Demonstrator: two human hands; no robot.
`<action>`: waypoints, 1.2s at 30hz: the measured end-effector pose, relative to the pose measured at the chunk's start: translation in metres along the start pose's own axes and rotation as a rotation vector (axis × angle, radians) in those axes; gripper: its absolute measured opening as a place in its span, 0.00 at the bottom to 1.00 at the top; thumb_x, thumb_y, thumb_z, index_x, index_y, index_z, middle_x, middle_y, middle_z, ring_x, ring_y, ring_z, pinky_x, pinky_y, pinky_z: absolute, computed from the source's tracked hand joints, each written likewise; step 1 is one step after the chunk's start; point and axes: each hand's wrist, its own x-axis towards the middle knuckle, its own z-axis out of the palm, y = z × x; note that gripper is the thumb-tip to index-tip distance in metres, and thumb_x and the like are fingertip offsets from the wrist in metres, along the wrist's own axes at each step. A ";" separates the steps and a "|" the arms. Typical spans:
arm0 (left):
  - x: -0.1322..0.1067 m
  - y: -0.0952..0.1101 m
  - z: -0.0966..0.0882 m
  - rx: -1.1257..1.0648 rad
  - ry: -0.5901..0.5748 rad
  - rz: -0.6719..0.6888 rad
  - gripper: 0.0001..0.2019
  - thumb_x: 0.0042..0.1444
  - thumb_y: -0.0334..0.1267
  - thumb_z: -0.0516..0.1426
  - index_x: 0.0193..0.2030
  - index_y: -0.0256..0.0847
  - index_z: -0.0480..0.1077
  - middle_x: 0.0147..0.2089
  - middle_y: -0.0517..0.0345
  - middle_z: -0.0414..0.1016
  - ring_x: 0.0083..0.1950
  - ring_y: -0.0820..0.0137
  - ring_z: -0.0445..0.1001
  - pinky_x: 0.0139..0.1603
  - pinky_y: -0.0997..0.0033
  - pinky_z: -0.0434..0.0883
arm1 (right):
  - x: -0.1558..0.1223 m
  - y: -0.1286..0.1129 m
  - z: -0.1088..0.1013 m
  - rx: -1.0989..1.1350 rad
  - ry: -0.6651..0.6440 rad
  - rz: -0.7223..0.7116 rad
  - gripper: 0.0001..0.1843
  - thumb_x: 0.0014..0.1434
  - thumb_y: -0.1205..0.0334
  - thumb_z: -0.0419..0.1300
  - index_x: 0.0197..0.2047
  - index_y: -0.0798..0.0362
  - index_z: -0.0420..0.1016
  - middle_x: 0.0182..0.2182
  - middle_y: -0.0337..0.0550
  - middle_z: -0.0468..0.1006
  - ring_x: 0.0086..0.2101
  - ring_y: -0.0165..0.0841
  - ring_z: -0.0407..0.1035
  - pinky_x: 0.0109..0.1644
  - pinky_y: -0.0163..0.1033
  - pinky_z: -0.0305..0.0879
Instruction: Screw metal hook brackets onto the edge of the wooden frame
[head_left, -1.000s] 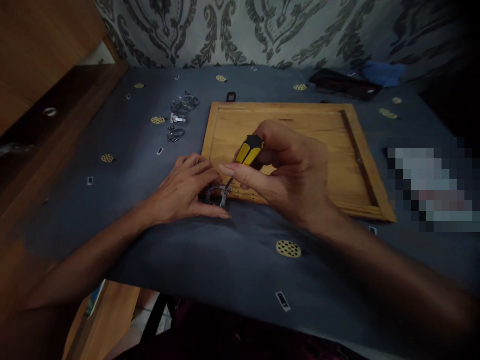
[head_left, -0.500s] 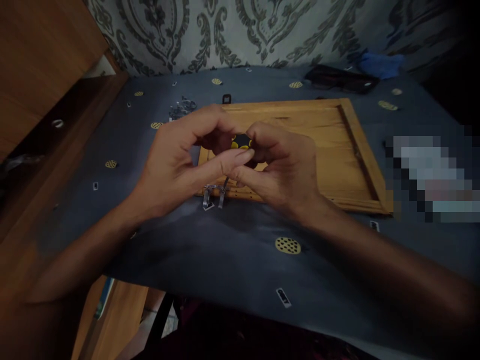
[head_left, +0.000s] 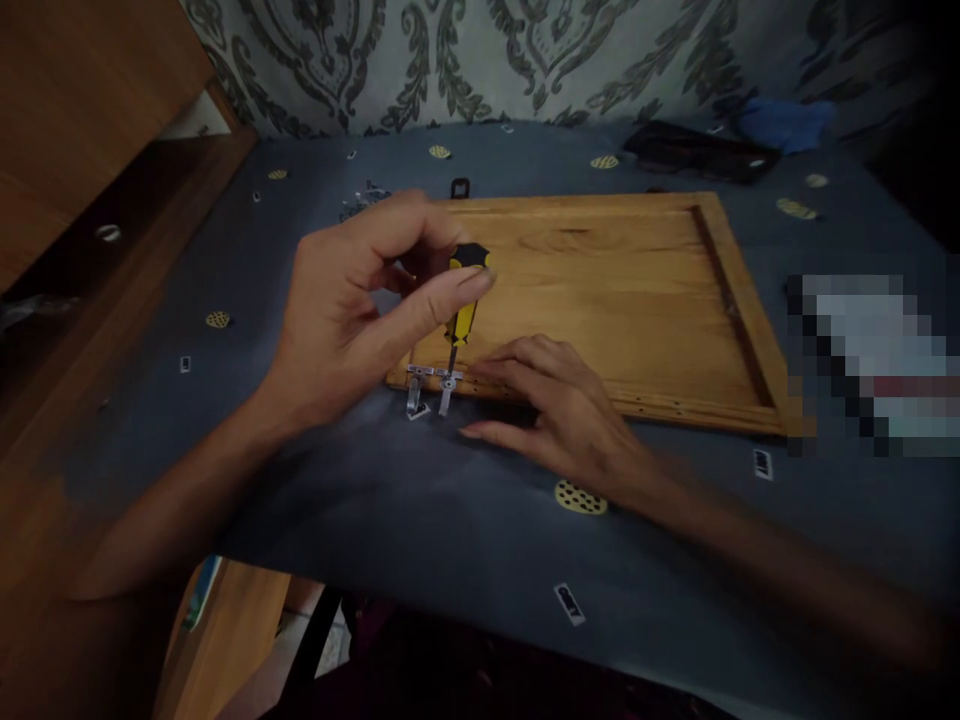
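My left hand (head_left: 352, 300) is closed on the handle of a short black and yellow screwdriver (head_left: 465, 318), held upright. Its shaft points down at a small metal bracket (head_left: 445, 394) on the near edge of a wooden framed panel (head_left: 615, 300). Just left of that, a second metal bracket (head_left: 414, 390) sits on the same edge. My right hand (head_left: 562, 410) is open beside the brackets, its fingers stretched toward the right one and resting along the panel's edge. Whether the fingertips touch the bracket is hard to tell. Small holes run along that edge.
A heap of small metal parts (head_left: 364, 200) lies behind my left hand. At the back are a dark hanger tab (head_left: 460, 187), a black case (head_left: 697, 152) and a blue cloth (head_left: 787, 122). A pixelated object (head_left: 870, 350) lies to the right on the patterned cloth.
My right hand has let go of the screwdriver and moved down to the panel's near edge, its fingers opening out. My left hand stays at the screwdriver, which now shows more fully.
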 end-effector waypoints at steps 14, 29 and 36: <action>-0.002 0.010 0.000 0.223 -0.018 0.005 0.10 0.70 0.39 0.61 0.36 0.41 0.75 0.31 0.61 0.71 0.32 0.74 0.72 0.30 0.77 0.68 | 0.006 -0.011 0.023 -0.073 0.068 0.044 0.24 0.68 0.39 0.66 0.50 0.53 0.79 0.46 0.52 0.82 0.44 0.48 0.75 0.49 0.52 0.69; 0.006 0.009 0.003 0.135 -0.044 -0.119 0.05 0.68 0.35 0.63 0.39 0.45 0.78 0.35 0.59 0.73 0.37 0.69 0.74 0.36 0.70 0.74 | 0.009 -0.012 0.023 -0.025 0.025 0.112 0.23 0.64 0.42 0.70 0.51 0.51 0.81 0.46 0.52 0.82 0.46 0.50 0.75 0.50 0.54 0.69; 0.015 0.000 -0.003 0.014 -0.185 0.078 0.04 0.63 0.36 0.68 0.44 0.45 0.82 0.34 0.61 0.77 0.32 0.71 0.75 0.32 0.72 0.73 | 0.008 -0.012 0.023 -0.029 0.031 0.098 0.23 0.64 0.43 0.71 0.50 0.53 0.81 0.45 0.52 0.81 0.45 0.49 0.74 0.48 0.53 0.69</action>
